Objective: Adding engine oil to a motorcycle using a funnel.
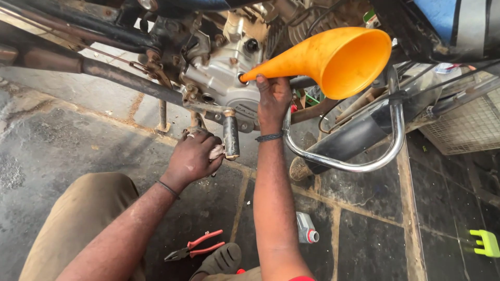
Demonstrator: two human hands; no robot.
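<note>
An orange plastic funnel (333,54) has its narrow spout set into a hole in the side of a motorcycle's silver engine case (224,78). My right hand (273,99) grips the spout just below that hole. My left hand (194,158) is closed around a pale rag beside the black footpeg (230,136), touching it. Dark bands circle both wrists.
A chrome crash guard (364,156) curves right of my right arm. Red-handled pliers (194,246) and a small grey bottle (306,229) lie on the dark stone floor. A lime-green object (485,242) sits at the far right. My knee (78,224) fills the lower left.
</note>
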